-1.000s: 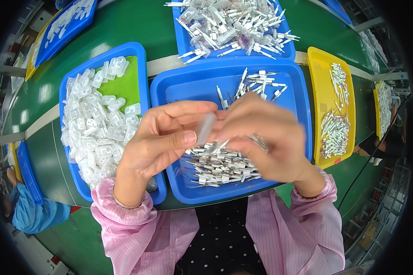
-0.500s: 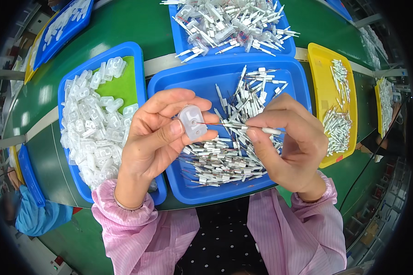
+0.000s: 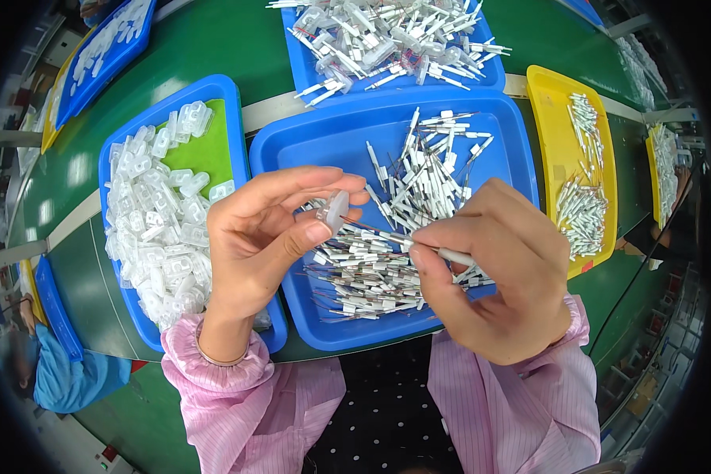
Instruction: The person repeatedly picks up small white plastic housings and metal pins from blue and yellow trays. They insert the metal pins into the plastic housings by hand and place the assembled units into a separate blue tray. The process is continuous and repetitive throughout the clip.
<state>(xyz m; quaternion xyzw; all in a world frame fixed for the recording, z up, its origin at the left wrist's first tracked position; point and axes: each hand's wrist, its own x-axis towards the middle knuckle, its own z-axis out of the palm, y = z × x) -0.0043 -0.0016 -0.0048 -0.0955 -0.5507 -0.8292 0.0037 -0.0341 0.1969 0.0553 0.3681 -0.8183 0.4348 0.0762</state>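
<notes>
Plastic housing (image 3: 336,212) in our left hand (image 3: 253,237), wired white piece (image 3: 455,257) in our right hand (image 3: 505,272).
We pinch the frosted housing near the centre of the frame, the left fingers (image 3: 308,177) closed on its edges and thumb against it, while our right thumb and forefinger grip the slim white piece just right of centre; its thin wires (image 3: 362,226) reach toward the housing's face. Both hands are above a blue tray (image 3: 300,148) on the green counter (image 3: 213,47), heaped with more wired white pieces (image 3: 371,280). Left of frame, we have a second blue tray (image 3: 233,118) full of loose housings (image 3: 162,229); at the right, a yellow tray (image 3: 557,146) holds slim white pieces (image 3: 583,217); at the top, a third blue tray (image 3: 482,81) bears a tangled pile.
</notes>
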